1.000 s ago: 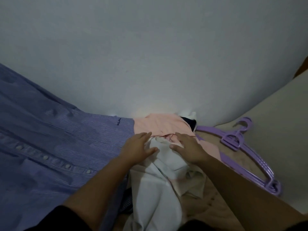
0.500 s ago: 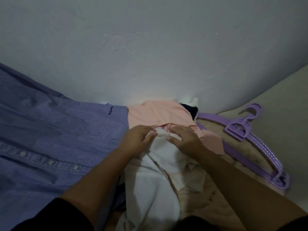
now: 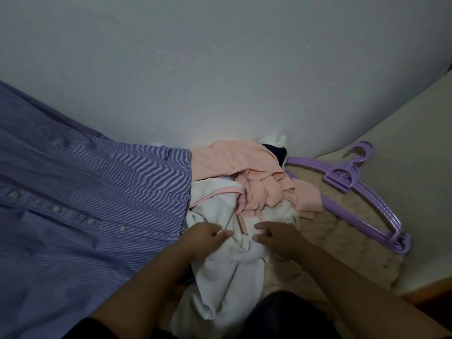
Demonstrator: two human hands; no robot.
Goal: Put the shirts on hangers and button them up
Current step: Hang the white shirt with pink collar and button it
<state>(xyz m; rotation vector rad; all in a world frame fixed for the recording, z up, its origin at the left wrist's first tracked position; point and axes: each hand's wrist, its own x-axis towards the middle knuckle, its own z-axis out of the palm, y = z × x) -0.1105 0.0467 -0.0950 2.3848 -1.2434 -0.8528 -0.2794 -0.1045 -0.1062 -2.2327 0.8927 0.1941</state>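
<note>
A white shirt is being picked out of the pile, with the hangers lying off to the right.

A fold of the white shirt (image 3: 227,265) is pinched between the thumb and curled fingers of the left hand (image 3: 204,237); the right hand (image 3: 276,237) is held just beside it with fingers loosely bent over the cloth, and whether anything is actually gripped by it cannot be told. The shirt is spread beneath both hands and trails toward the person, with a pink shirt (image 3: 244,167) heaped beyond it by the wall (image 3: 220,69). A striped blue shirt (image 3: 85,204) is laid flat to the left, its buttons done up. The purple hangers (image 3: 362,199) are stacked well apart to the right, their long axis running diagonally away from the fingers, so they are judged best reached by the nearer right hand.
</note>
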